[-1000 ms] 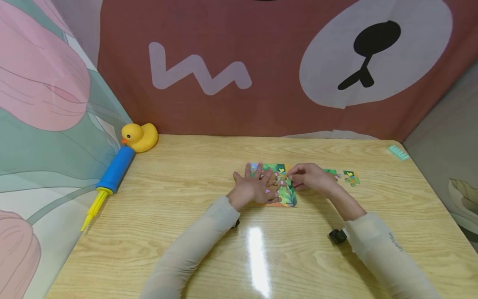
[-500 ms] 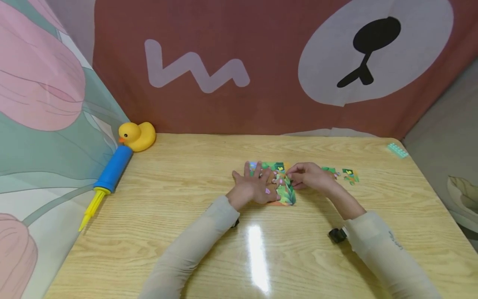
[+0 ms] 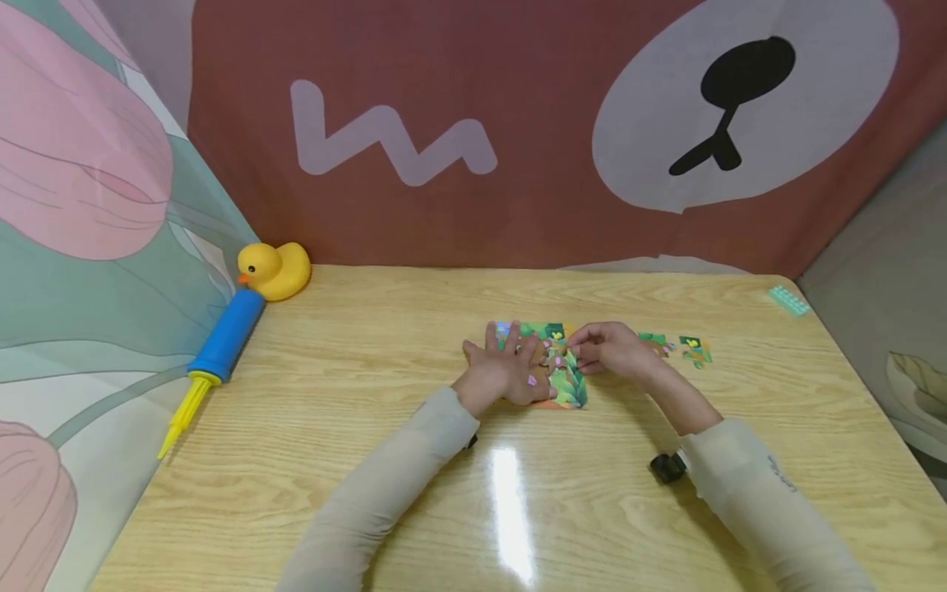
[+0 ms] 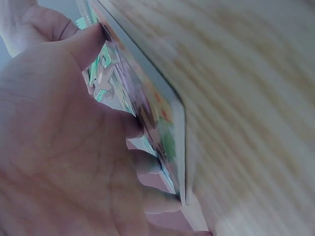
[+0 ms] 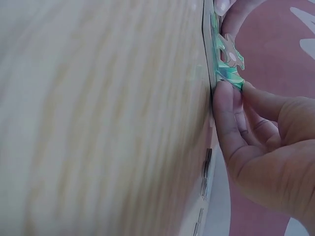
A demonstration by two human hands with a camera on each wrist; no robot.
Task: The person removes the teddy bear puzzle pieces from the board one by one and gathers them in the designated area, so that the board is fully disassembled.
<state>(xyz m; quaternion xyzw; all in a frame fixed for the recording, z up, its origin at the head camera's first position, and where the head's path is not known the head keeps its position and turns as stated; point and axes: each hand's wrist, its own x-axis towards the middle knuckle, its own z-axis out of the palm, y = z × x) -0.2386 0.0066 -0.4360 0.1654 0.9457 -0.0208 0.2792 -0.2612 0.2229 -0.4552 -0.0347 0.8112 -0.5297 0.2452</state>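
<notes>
A colourful jigsaw puzzle (image 3: 571, 393) lies on the wooden table, its thin board edge showing in the left wrist view. Spread across the left part of it is my left hand (image 3: 506, 370), fingers splayed; in the left wrist view the fingertips (image 4: 147, 162) touch its surface. My right hand (image 3: 620, 352) is at the puzzle's right edge. Between thumb and fingers it pinches a green and brown puzzle piece (image 5: 232, 58), which stands tilted up from the board in the right wrist view. Much of the puzzle is hidden under the left hand.
Loose puzzle pieces (image 3: 695, 349) lie to the right, partly behind the right hand. A yellow rubber duck (image 3: 277, 271) and a blue hand pump (image 3: 231, 333) are at the table's left edge. A mint toy brick (image 3: 789, 301) sits at the far right corner.
Both hands keep nearly the same place on the puzzle. The head view shifts slightly, and the right hand still pinches the puzzle piece.
</notes>
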